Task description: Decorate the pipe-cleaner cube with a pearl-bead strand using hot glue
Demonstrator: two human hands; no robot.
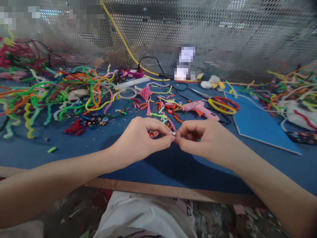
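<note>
Forearms reach over bench (74, 155) edge. Left hand (141, 138) and right hand (205, 138) meet mid-bench, fingers pinched together on small piece (173, 133), partly hidden. Judged: shaping underway, unfinished. Pipe cleaners (56, 96) heaped far left, pink glue gun (200, 109) beyond, untouched.

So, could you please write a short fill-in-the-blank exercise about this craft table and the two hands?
1. The left hand and the right hand pinch one small piece between their ____.
2. The pink glue gun lies on the table, whose surface is ____ in colour.
3. The big tangle of pipe cleaners lies on the ____ side of the left hand.
4. The wall behind the table is a ____ metal sheet.

Missing words: fingertips; blue; left; perforated
</note>
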